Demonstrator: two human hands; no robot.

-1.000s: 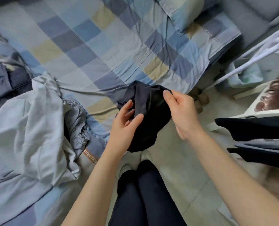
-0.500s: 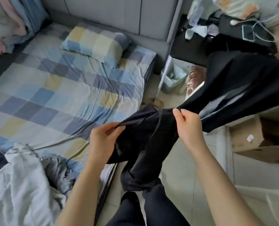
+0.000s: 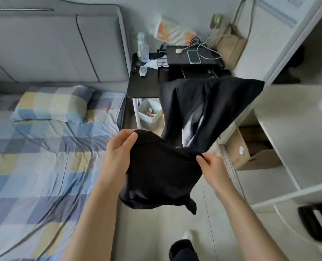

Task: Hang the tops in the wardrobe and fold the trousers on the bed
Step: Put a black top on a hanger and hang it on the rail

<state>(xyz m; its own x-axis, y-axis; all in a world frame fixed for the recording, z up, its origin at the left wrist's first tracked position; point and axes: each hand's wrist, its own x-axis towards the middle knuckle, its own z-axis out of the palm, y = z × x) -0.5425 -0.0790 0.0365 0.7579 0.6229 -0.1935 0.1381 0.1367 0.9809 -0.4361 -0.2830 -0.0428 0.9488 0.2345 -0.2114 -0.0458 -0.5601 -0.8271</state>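
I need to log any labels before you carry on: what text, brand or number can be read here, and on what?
Nothing can be read.
Orange lettering on the bed sheet near the pillow: too small and blurred.
White sticker on the cardboard box: blurred.
Printed packet behind the black side table: no clear words.

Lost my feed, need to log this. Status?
Left hand and right hand both grip black trousers, held up beside the bed. Legs flung toward side table. Nothing blocking the bed.

Black garment [image 3: 162, 172]; bedspread [image 3: 39, 166] blue-yellow-grey check; grey headboard [image 3: 52, 44]; black side table [image 3: 145, 85].
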